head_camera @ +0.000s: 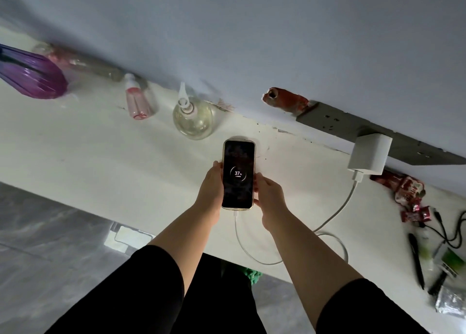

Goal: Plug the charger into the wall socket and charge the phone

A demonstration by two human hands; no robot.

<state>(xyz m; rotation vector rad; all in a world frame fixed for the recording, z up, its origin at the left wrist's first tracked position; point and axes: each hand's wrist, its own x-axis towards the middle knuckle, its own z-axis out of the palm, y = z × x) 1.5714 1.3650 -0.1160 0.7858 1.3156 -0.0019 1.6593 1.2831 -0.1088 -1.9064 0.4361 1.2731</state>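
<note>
The phone [238, 174] is at the middle of the white table [100, 157], its dark screen showing a charging ring with 37%. My left hand [210, 190] grips its left edge and my right hand [269, 197] grips its right edge. A white cable [338, 210] runs from the phone's bottom end, loops near the table's front edge and rises to the white charger [369, 153]. The charger sits plugged in the grey wall socket strip [335, 124] at the right.
A round glass pump bottle [193, 116], a pink spray bottle [137, 101] and a purple vessel [32, 76] stand along the wall. Red snack wrappers [409, 190], a black pen [417, 260], a black cable [451, 232] and packets lie at the right.
</note>
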